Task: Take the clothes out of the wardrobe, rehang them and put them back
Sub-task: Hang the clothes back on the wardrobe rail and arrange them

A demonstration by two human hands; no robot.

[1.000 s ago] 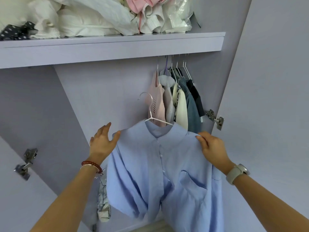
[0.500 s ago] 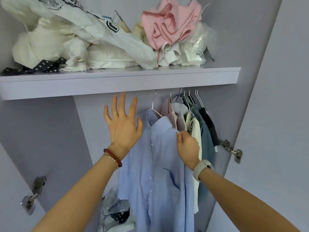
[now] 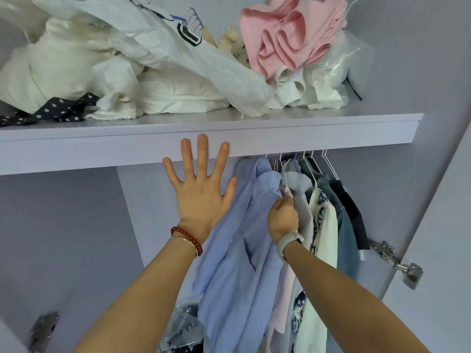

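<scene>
A light blue shirt (image 3: 237, 240) hangs under the wardrobe shelf (image 3: 102, 149), leftmost in a row of several hung garments (image 3: 328, 225). My right hand (image 3: 283, 220) grips the shirt's right shoulder by its collar, next to a pale pink garment. My left hand (image 3: 201, 189) is spread flat with straight fingers just left of the shirt, its fingertips in front of the shelf's front edge. The thumb lies against the shirt's left side. The hanger tops run up behind the shelf edge, so the rail is hidden.
White bedding, a white printed bag and a pink cloth (image 3: 283, 39) pile on the shelf. A dotted black ribbon (image 3: 56, 110) lies at its left. The open right door carries a metal hinge (image 3: 400, 263). A clear bag of clothes (image 3: 183, 329) sits below.
The blue shirt went from being held out by both shoulders to hanging in the row. My left hand let go and rose spread. My right hand moved up to the collar.
</scene>
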